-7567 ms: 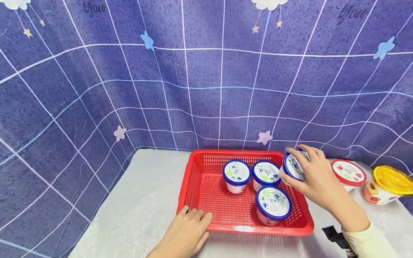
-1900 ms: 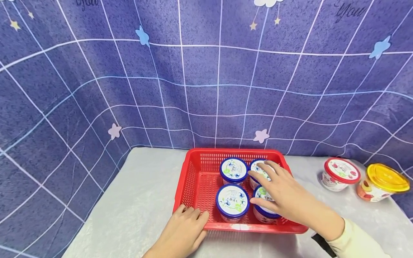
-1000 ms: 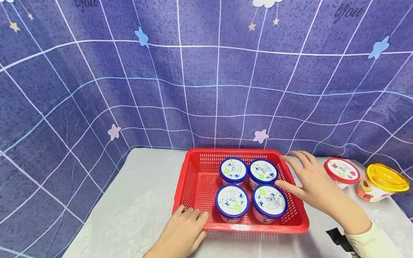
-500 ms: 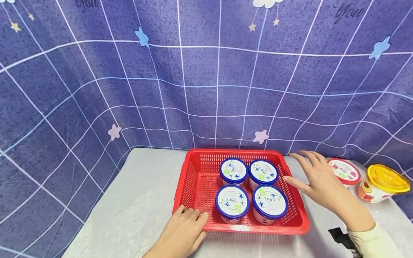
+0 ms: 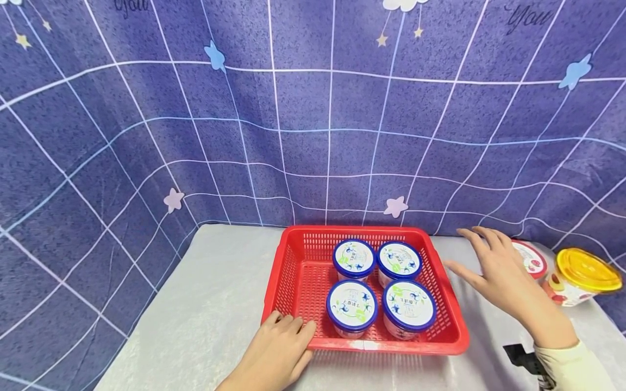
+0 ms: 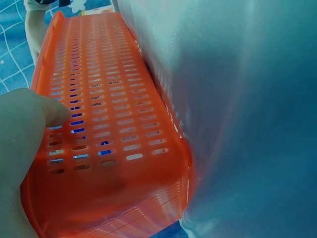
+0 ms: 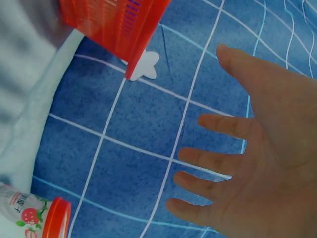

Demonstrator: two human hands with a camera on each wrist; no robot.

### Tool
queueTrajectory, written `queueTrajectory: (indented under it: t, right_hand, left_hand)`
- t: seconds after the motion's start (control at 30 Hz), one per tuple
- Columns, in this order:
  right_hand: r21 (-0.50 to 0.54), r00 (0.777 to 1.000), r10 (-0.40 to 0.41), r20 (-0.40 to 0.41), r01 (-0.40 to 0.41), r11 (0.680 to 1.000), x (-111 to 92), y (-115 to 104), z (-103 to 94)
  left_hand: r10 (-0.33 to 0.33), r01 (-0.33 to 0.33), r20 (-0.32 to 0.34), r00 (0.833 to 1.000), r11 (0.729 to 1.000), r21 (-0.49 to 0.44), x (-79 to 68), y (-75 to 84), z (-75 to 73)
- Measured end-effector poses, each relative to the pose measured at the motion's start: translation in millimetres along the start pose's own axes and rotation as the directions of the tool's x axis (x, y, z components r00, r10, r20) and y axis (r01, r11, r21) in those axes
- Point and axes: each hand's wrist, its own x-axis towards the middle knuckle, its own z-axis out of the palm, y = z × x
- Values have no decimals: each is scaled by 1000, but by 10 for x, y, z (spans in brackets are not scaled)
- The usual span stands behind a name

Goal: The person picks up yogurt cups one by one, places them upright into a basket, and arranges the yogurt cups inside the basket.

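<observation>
A red plastic basket (image 5: pixel 303 282) with slotted walls stands on the table. Inside it, toward the right, several white tubs with blue lids (image 5: pixel 352 305) are grouped in two rows, blueberries printed on their lids. My left hand (image 5: pixel 281 347) grips the basket's near-left rim, fingers over the edge; in the left wrist view the thumb (image 6: pixel 57 113) lies against the slotted outer wall. Past the basket's right side hovers my right hand (image 5: pixel 508 274), palm empty and fingers spread. Behind it, partly covered, is a tub with a red lid (image 5: pixel 533 259); strawberries show on its side (image 7: pixel 29 215).
Right of the red-lidded tub stands a tub with a yellow lid (image 5: pixel 587 271), peach pictures on its side. A pale grey cloth covers the table (image 5: pixel 195 304). The blue-purple grid-patterned curtain (image 5: pixel 313 136) hangs right behind the basket.
Earlier my right hand held a blue-lidded tub at the basket's right side; later it was over the tubs, now rearranged in the basket. It has since moved right, empty. My left hand stays put.
</observation>
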Motion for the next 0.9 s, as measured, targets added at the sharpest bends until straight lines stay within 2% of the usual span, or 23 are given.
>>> queueTrajectory:
  t: [0.23,0.47,0.63,0.8,0.9]
  right_hand:
    - [-7,998,57,-6,-57,998,-44,132,42]
    - [25,993,115,-17,-114,993,-88,280,52]
    - [22,981,193,-18,-192,981,-120,414,-10]
    - [32,973,228,-20,-228,973,-126,528,-77]
    - [41,969,247,-16,-246,968,-151,585,-92]
  left_hand:
    - [-6,7,67,998,1000,-5,-5,-6,-15]
    - [-5,5,49,999,1000,-2,-4,7,-4]
    - [-6,6,45,999,1000,-4,-11,14,7]
    - [-11,11,31,999,1000,-6,-3,8,12]
    - [-9,9,48,999,1000,-6,4,8,5]
